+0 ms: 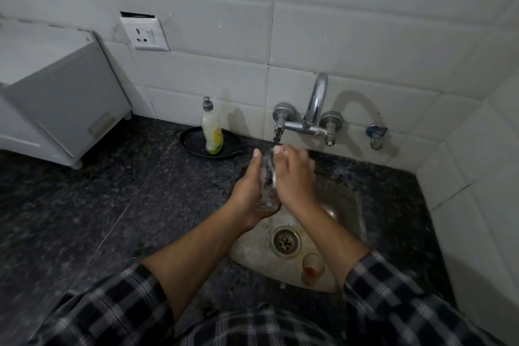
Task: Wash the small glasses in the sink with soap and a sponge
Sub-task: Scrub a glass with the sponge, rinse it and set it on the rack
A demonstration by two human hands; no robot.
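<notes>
A clear small glass lies tilted between my two hands above the steel sink. My left hand cups and grips it from the left. My right hand wraps over its right side, and a bit of white sponge or foam shows under the palm. A second small glass with reddish residue stands upright in the sink's near right corner. The soap bottle stands on a black plate at the back left.
The chrome tap hangs on the tiled wall just behind my hands. The drain sits mid-sink. Dark granite counter spreads left, with a white appliance at far left and a wall socket above.
</notes>
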